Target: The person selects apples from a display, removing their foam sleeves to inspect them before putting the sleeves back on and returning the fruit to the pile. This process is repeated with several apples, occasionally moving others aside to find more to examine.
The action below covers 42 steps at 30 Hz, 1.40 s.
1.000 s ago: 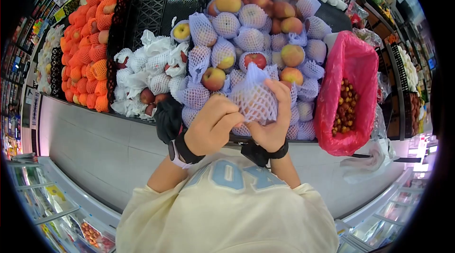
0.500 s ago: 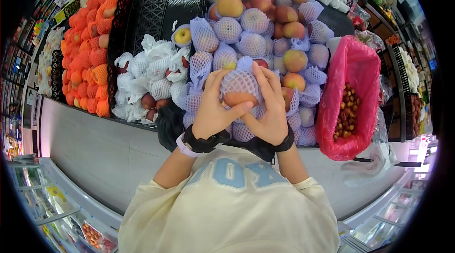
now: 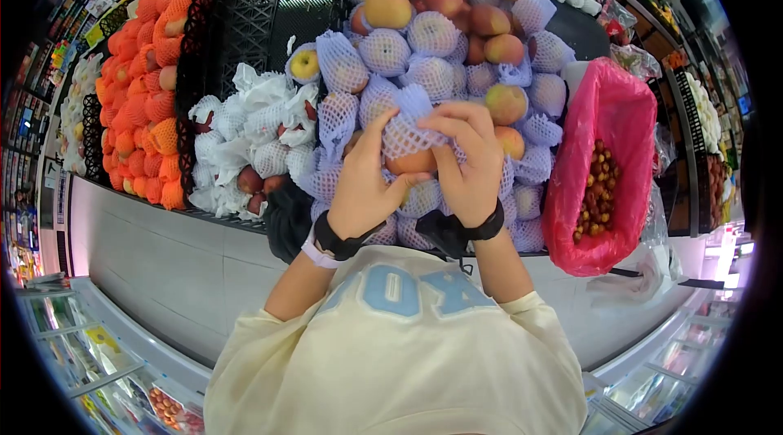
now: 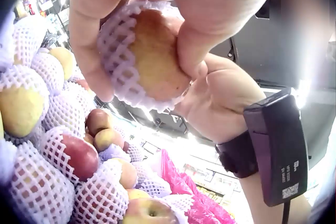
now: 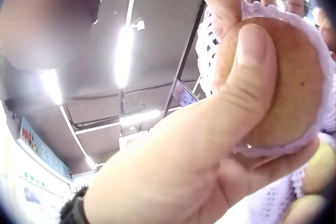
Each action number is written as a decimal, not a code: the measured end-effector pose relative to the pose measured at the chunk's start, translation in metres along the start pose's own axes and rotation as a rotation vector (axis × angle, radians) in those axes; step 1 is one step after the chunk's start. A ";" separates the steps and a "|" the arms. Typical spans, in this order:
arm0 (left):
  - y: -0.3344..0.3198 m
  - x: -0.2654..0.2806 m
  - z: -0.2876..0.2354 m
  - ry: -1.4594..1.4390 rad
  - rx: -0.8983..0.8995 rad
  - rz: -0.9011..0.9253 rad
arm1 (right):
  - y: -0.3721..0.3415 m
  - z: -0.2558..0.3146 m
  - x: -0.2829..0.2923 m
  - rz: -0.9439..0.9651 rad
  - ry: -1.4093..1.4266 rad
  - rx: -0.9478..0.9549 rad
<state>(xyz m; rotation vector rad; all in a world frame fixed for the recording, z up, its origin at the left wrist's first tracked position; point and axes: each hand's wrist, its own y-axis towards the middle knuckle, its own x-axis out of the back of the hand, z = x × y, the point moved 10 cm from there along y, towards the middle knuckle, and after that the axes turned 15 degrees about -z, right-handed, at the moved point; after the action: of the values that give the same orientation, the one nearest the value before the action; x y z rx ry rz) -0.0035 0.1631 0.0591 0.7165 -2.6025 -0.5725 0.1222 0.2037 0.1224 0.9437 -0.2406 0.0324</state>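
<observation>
Between both hands is a yellow-and-red peach, partly covered by a lilac foam net. My left hand grips it from the left side, with the thumb laid across the bare skin in the right wrist view. The net's bunched end points up, away from the body. On the other side my right hand has curled fingers at the net, pinching its edge against the fruit. Seen from the left wrist, the net wraps one side while the peach's bare face shows beside the left thumb.
Beneath the hands lies a heap of similar fruit, many in lilac nets. To its left are white-wrapped fruit and orange-netted fruit. A pink-lined bin of small brown fruit stands at the right.
The left hand first worked at the net, then moved round the peach, whose bare side turned toward the body. Since then, the right fingers have curled in at the net's upper edge.
</observation>
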 end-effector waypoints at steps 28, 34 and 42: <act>0.018 0.048 -0.040 0.142 -0.350 -0.340 | -0.043 -0.031 -0.014 0.042 0.166 -0.216; 0.007 0.050 -0.057 0.319 -0.587 -0.417 | -0.028 -0.015 0.009 -0.228 0.179 -0.066; -0.008 0.042 -0.067 0.204 -0.661 -0.348 | -0.036 -0.028 0.003 -0.244 0.300 -0.241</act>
<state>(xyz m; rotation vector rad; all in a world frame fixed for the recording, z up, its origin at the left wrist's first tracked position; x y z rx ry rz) -0.0030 0.1148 0.1223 0.9279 -1.9216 -1.3008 0.1347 0.2044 0.0784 0.7117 0.1472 -0.0777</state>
